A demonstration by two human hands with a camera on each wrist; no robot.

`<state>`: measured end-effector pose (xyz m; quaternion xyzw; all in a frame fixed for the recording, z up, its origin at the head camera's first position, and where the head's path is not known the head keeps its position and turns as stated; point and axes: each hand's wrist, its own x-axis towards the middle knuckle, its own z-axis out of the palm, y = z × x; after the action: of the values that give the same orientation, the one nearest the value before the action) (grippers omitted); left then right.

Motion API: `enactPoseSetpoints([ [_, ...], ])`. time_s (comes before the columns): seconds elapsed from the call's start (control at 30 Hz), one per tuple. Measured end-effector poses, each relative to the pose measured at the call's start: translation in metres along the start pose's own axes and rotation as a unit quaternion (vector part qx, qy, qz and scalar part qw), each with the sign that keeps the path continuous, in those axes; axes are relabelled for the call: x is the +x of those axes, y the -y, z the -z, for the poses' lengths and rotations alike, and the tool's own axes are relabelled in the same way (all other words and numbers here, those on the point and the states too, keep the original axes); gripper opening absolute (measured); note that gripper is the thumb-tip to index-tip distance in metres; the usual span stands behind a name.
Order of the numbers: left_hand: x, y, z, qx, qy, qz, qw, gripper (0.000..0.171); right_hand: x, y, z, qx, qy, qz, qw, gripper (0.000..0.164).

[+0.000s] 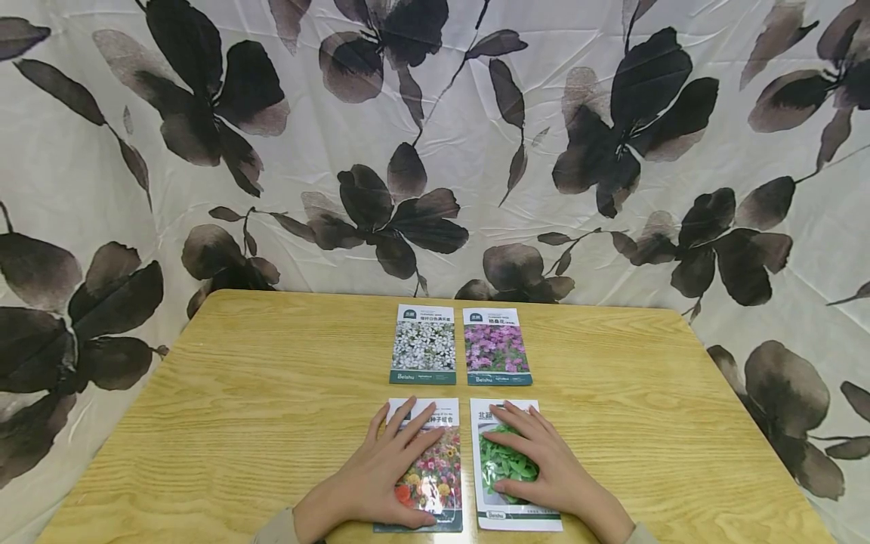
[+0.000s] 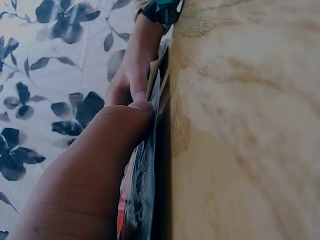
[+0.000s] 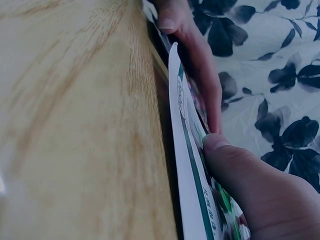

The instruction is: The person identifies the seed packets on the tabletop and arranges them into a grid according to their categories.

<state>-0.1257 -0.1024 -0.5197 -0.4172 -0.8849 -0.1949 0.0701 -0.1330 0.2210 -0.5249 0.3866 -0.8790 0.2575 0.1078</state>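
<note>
Four flat seed packets would be too many to list together, so by row: in the head view the near left seed packet (image 1: 446, 457), with mixed bright flowers, lies under my left hand (image 1: 384, 474). That hand rests on it with fingers spread and the thumb near its bottom edge. Beside it, my right hand (image 1: 549, 462) rests, fingers spread, on a white packet with green leaves (image 1: 499, 462). Both wrist views show a thumb on its packet's face, with the packet's lower edge (image 3: 187, 165) slightly off the wood in the right wrist view.
Farther back lie a white-flower seed packet (image 1: 424, 346) and a pink-flower seed packet (image 1: 496, 349), side by side. All rest on a wooden table (image 1: 272, 393). A floral cloth (image 1: 476, 166) hangs behind the table's far edge.
</note>
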Motion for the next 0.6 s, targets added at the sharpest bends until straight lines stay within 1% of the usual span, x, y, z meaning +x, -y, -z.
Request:
enactPoseSetpoints([
  [0.23, -0.0006, 0.0001, 0.0006, -0.004, 0.001, 0.002, 1.0, 0.104, 0.0005, 0.0015, 0.0009, 0.002, 0.0, -0.001, 1.0, 0.062],
  [0.43, 0.0, 0.0003, 0.0009, -0.029, 0.002, 0.014, 0.9995, 0.1, 0.0002, 0.0019, 0.0018, 0.006, 0.001, -0.002, 1.0, 0.062],
  [0.6, 0.0001, -0.0001, 0.0013, -0.032, -0.011, 0.003, 0.9994, 0.098, 0.0001, 0.0008, 0.0005, 0.01, -0.023, 0.016, 1.0, 0.061],
])
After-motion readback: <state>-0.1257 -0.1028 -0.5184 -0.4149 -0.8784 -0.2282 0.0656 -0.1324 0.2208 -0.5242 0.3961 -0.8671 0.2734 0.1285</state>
